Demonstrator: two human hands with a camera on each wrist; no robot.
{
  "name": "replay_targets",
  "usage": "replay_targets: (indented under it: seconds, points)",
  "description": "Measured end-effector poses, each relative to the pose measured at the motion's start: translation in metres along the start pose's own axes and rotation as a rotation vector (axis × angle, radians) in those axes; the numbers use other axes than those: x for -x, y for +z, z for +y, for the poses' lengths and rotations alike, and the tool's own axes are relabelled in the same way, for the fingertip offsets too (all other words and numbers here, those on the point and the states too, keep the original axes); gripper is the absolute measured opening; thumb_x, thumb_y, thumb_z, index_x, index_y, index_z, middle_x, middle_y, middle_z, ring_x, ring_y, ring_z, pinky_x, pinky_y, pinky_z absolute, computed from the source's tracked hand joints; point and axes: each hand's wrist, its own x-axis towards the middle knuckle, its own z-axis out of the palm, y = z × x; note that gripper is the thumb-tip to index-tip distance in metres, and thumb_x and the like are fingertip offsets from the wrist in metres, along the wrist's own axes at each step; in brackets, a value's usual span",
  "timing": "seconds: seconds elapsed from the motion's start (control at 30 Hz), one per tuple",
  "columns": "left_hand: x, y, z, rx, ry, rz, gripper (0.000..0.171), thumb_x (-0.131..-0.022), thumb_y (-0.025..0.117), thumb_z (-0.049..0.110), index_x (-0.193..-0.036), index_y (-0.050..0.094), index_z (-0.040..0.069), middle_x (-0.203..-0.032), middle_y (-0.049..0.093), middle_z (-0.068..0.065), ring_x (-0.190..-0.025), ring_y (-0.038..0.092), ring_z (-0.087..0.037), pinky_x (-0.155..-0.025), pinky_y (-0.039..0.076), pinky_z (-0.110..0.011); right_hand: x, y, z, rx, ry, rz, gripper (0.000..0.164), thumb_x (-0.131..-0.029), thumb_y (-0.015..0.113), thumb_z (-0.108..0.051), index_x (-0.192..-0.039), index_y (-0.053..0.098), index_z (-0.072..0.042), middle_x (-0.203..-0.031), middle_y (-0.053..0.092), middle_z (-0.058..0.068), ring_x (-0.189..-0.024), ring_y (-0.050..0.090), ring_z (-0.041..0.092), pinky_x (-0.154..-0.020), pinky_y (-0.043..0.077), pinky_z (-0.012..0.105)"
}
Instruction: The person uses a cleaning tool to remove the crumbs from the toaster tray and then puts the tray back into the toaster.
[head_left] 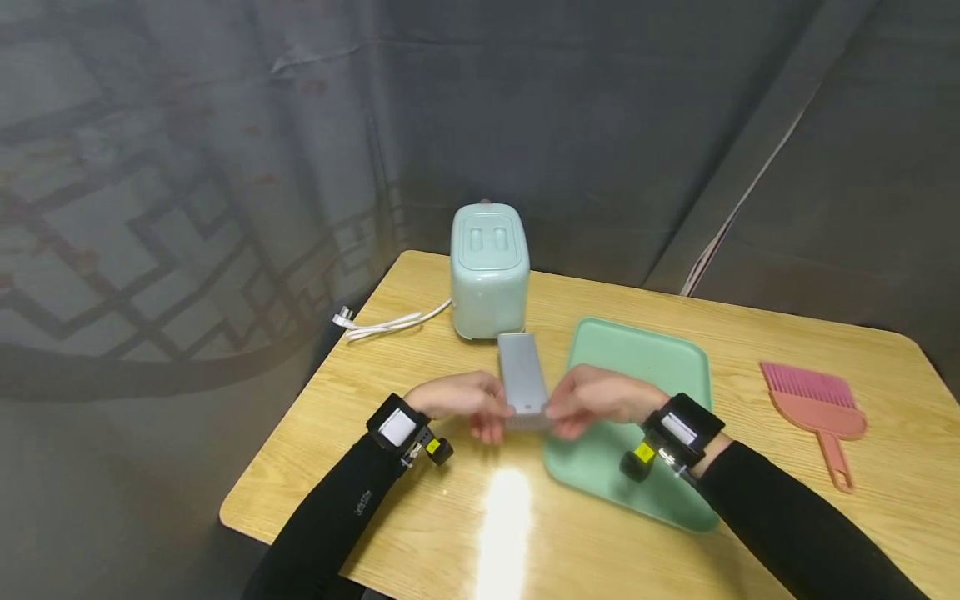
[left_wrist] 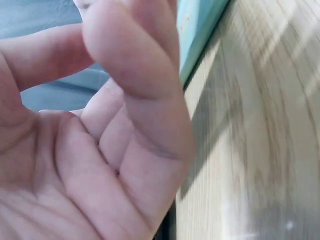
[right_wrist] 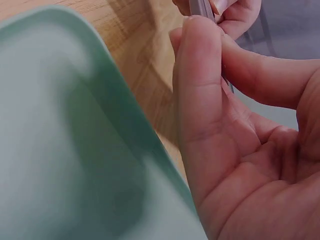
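Observation:
A flat grey crumb tray [head_left: 522, 371] reaches from the foot of the pale mint toaster [head_left: 489, 292] toward me. My left hand [head_left: 468, 400] pinches its near left corner between thumb and fingers. At the near right corner, my right hand [head_left: 600, 396] pinches it in the same way. In the right wrist view, a thin edge of the crumb tray [right_wrist: 201, 9] shows between the fingertips of both hands. The left wrist view shows curled fingers [left_wrist: 145, 95] with part of the toaster [left_wrist: 197, 30] behind; the tray is hidden there.
A green serving tray [head_left: 697, 375] lies on the wooden table [head_left: 420, 358], under my right hand and wrist. Further right is a pink brush [head_left: 817, 408] with its handle toward me. The toaster's white cord [head_left: 390, 325] lies folded at left. Grey curtains [head_left: 600, 150] hang behind.

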Motion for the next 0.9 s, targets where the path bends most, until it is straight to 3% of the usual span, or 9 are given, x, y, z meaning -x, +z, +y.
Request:
replay_targets:
  seconds: [0.4,0.67,0.9]
  points:
    - [0.004,-0.011,-0.012,-0.034,-0.043,-0.021,0.019,-0.104,0.059,0.014,-0.099,0.065,-0.003,-0.081,0.076,-0.012,-0.067,0.071,-0.016,-0.061,0.056,-0.021,-0.02,0.008,-0.001,0.075,0.047,0.004,0.022,-0.092,0.076,-0.021,-0.097,0.075,0.0,-0.084,0.077,0.011,-0.068,0.072,0.017,-0.069,0.063,0.034]
    - [0.005,-0.015,-0.019,-0.026,-0.058,0.001,0.018,-0.104,0.058,0.013,-0.104,0.063,-0.004,-0.082,0.075,-0.012,-0.068,0.071,-0.017,-0.063,0.056,-0.022,-0.031,0.011,-0.001,0.087,0.054,0.01,0.022,-0.093,0.075,-0.021,-0.098,0.075,0.0,-0.086,0.076,0.012,-0.072,0.073,0.019,-0.073,0.063,0.036]
    - [0.012,-0.016,-0.027,-0.033,-0.078,0.035,0.015,-0.103,0.058,0.012,-0.105,0.062,-0.003,-0.08,0.075,-0.012,-0.066,0.07,-0.016,-0.06,0.056,-0.023,-0.044,0.019,-0.002,0.158,0.036,0.002,0.023,-0.091,0.075,-0.027,-0.091,0.074,-0.004,-0.078,0.074,0.008,-0.066,0.068,0.018,-0.071,0.06,0.036]
